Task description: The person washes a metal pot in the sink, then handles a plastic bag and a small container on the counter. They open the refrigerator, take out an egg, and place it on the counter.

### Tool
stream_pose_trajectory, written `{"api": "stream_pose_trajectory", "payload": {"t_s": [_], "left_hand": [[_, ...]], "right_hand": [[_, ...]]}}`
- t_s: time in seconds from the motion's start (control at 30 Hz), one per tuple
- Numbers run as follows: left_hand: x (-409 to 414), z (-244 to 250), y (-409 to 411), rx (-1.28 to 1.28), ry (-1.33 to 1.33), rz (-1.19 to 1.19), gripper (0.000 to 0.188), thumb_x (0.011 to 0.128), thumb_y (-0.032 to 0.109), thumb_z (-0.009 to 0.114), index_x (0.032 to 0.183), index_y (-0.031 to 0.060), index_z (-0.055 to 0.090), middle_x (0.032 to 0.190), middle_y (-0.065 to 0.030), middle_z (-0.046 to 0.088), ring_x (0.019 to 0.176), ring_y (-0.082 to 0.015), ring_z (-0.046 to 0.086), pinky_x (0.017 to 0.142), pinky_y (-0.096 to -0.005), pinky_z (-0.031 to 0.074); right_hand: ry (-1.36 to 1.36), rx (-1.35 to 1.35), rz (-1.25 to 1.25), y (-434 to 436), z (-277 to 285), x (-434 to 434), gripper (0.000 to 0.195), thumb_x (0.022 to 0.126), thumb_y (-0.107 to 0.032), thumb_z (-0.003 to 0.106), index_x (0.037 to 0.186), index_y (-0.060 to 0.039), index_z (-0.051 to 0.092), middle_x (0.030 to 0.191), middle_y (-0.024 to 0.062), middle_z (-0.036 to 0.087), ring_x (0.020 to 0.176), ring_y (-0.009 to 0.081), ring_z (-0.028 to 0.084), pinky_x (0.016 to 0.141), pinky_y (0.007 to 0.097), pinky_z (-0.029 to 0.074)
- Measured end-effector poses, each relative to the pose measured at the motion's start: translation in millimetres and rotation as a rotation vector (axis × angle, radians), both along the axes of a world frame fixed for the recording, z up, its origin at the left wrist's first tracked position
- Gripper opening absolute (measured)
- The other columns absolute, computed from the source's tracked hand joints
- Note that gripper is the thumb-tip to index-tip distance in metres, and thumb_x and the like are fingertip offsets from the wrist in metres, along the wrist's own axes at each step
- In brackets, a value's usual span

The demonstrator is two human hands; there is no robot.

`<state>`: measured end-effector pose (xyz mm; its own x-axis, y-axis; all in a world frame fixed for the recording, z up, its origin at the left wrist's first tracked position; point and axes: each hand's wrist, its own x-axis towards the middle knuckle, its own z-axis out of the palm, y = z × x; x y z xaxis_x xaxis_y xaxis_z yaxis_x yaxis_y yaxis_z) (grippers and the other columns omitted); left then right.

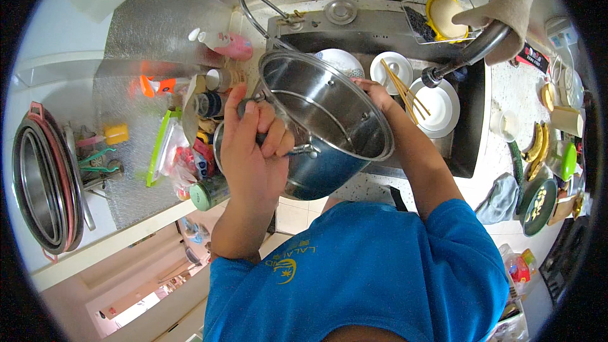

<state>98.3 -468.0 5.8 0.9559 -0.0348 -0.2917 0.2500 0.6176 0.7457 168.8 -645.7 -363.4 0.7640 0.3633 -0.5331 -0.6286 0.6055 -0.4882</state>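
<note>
A deep pot [327, 166] with a steel inside and a blue outer wall is held tilted before me, partly over the sink's front edge. My left hand [256, 137] is closed around its near black side handle [244, 106]. On the opposite side, my right hand [375, 94] grips the pot near two inner rivets; its hold is partly hidden behind the rim. Behind the pot in the sink [468, 128] are a white bowl [339, 61], a smaller bowl [399, 69] and stacked white dishes [434, 104]. Wooden chopsticks [403, 88] lie across them.
A dark faucet [470, 52] draped with a cloth [503, 9] reaches over the sink. Left stand jars [207, 104], a pink bottle [230, 45] and nested basins [40, 190]. Right are bananas [538, 147], a cucumber [517, 166] and a pan [537, 209] holding pale pieces.
</note>
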Motion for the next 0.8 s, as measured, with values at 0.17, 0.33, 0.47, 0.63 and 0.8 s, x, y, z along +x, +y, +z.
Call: {"api": "stream_pose_trajectory", "payload": {"t_s": [0.17,0.33,0.47,0.63,0.8], "left_hand": [[13,-2,-25,0.065,0.119,-0.020,0.030,0.099,0.011,0.044,0.128,0.0156,0.037,0.079,-0.0029,0.041,0.053,-0.0082,0.033,0.050,-0.0254,0.030],[15,0,-42,0.180,0.165,-0.097,0.031,0.099,0.010,0.044,0.128,0.0165,0.036,0.080,-0.0026,0.041,0.054,-0.0084,0.034,0.051,-0.0255,0.031],[7,5,-52,0.259,0.170,-0.126,0.031,0.098,0.011,0.045,0.128,0.0168,0.037,0.079,-0.0021,0.042,0.053,-0.0083,0.034,0.051,-0.0254,0.031],[12,12,-55,0.299,0.173,-0.159,0.030,0.097,0.012,0.047,0.126,0.0163,0.039,0.078,-0.0017,0.042,0.052,-0.0076,0.034,0.049,-0.0248,0.031],[31,14,-42,0.236,0.181,-0.154,0.024,0.096,0.013,0.049,0.120,0.0148,0.046,0.076,0.0001,0.041,0.052,-0.0065,0.033,0.047,-0.0217,0.029]], "right_hand": [[-0.049,-0.030,-0.053,11,-20,-24,0.029,0.095,-0.005,0.049,0.121,-0.0001,0.059,0.113,0.0123,0.066,0.099,0.0209,0.064,0.088,0.0340,0.052],[-0.163,-0.124,-0.166,23,-38,-40,0.024,0.094,-0.006,0.056,0.116,0.0015,0.062,0.107,0.0094,0.067,0.096,0.0158,0.063,0.088,0.0297,0.051],[-0.202,-0.133,-0.325,36,-65,-20,0.018,0.087,0.003,0.060,0.104,0.0033,0.067,0.098,0.0094,0.070,0.086,0.0141,0.064,0.078,0.0271,0.053],[-0.179,-0.393,-0.245,42,-87,-17,0.013,0.081,-0.016,0.073,0.086,-0.0038,0.074,0.076,0.0056,0.070,0.066,0.0119,0.061,0.062,0.0272,0.050],[-0.138,-1.049,0.086,34,-67,-36,0.049,0.082,-0.050,0.068,0.073,-0.0026,0.072,0.071,0.0132,0.070,0.064,0.0257,0.067,0.063,0.0367,0.052]]}}
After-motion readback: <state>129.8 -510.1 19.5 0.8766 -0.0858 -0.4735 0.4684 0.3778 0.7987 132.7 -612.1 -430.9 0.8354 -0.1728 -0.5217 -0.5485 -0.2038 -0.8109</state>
